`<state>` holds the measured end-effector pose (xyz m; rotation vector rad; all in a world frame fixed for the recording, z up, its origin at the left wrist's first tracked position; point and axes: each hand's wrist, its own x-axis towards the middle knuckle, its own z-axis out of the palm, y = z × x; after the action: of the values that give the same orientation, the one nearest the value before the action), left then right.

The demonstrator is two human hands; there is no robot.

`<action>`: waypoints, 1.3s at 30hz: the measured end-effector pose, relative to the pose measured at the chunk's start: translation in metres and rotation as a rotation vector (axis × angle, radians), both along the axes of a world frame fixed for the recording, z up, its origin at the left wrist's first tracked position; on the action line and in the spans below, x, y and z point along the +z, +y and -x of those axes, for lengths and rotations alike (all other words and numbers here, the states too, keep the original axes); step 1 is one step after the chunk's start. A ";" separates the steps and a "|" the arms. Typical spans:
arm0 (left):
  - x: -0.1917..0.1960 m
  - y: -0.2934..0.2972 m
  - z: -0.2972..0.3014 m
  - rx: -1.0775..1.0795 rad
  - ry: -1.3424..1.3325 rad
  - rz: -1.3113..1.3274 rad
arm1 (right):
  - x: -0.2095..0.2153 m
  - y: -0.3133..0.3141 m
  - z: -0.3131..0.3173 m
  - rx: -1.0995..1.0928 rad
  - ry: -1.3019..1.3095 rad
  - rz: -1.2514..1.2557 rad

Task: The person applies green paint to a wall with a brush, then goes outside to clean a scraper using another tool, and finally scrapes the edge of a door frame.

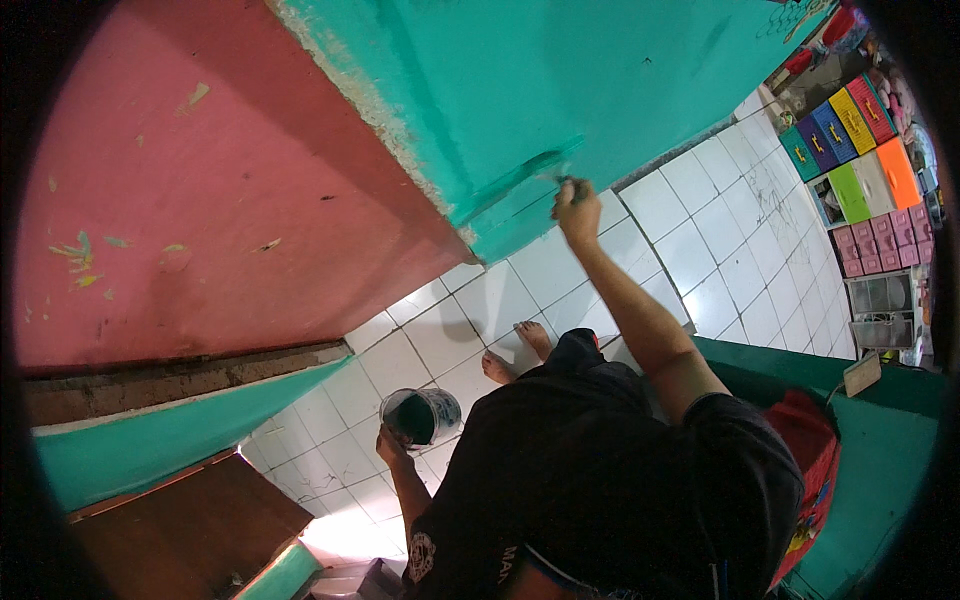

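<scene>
My right hand (578, 212) is closed round the handle of a paintbrush (565, 181), with its bristle end against the turquoise wall (520, 80). A darker, wet-looking streak of paint (520, 178) runs on the wall to the left of the brush. Down at the lower left, my left hand (391, 447) grips a pail (447, 412) by its side. The pail is tilted toward the head view and shows dark green paint inside. Its outside is light with dark markings. My left fingers are partly hidden by the pail.
A pink wall (220, 190) with chipped spots meets the turquoise one at a rough pale edge. White floor tiles (490, 300) lie under my bare feet (535, 338). Coloured drawers (850, 120) line the far right. A brown wooden panel (190, 525) is at lower left.
</scene>
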<state>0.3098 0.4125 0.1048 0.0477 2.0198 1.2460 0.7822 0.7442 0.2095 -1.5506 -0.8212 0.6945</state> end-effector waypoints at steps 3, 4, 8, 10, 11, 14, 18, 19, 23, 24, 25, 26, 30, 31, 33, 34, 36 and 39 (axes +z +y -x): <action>-0.001 0.005 0.000 -0.015 -0.005 -0.024 | -0.007 -0.027 0.045 0.165 0.064 -0.040; -0.003 0.004 0.001 -0.033 -0.005 -0.018 | -0.004 -0.035 0.058 0.242 0.110 -0.035; -0.005 0.011 -0.001 -0.070 -0.016 -0.055 | 0.010 -0.046 0.074 0.388 0.236 0.031; -0.007 0.011 0.000 -0.042 -0.010 -0.041 | 0.002 -0.041 0.061 0.418 0.193 0.011; -0.008 0.011 0.000 -0.029 -0.009 -0.032 | -0.002 -0.038 0.049 0.391 0.205 0.013; -0.004 0.011 -0.003 -0.036 -0.022 0.014 | -0.012 -0.019 -0.005 0.288 0.199 0.004; 0.004 0.018 -0.009 -0.029 -0.028 0.004 | -0.014 0.010 -0.083 0.084 0.130 -0.004; 0.004 0.017 -0.008 -0.040 -0.045 -0.010 | -0.012 0.016 -0.096 0.012 0.149 -0.006; -0.006 0.012 0.006 -0.039 0.008 0.017 | 0.002 0.028 -0.127 -0.133 0.085 -0.025; -0.007 0.011 0.007 -0.052 0.010 -0.001 | 0.003 0.029 -0.131 -0.168 0.096 -0.035; -0.006 0.010 0.006 -0.068 0.013 -0.020 | 0.003 0.029 -0.134 -0.204 0.109 -0.046; -0.005 0.010 0.005 -0.083 0.017 -0.039 | 0.001 0.028 -0.134 -0.204 0.137 -0.063; -0.001 0.010 0.001 -0.116 0.019 -0.045 | -0.010 0.014 -0.107 -0.077 0.213 -0.091; 0.002 0.012 -0.001 -0.112 0.014 -0.015 | -0.005 0.008 -0.097 -0.047 0.244 -0.093; 0.005 0.019 0.002 -0.119 0.003 0.026 | -0.014 0.006 -0.097 -0.049 0.230 -0.074; -0.002 0.015 0.010 -0.056 0.039 0.061 | -0.012 0.006 -0.096 -0.092 0.244 -0.075; -0.012 0.007 0.021 -0.118 0.089 0.034 | -0.007 0.007 -0.100 -0.178 0.236 -0.071; -0.013 0.017 0.017 -0.229 0.094 0.049 | -0.009 0.000 -0.128 -0.296 0.220 -0.054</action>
<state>0.2929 0.4300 0.0916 0.3104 2.0578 1.0663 0.9101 0.7446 0.2004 -1.4777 -0.4321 0.6062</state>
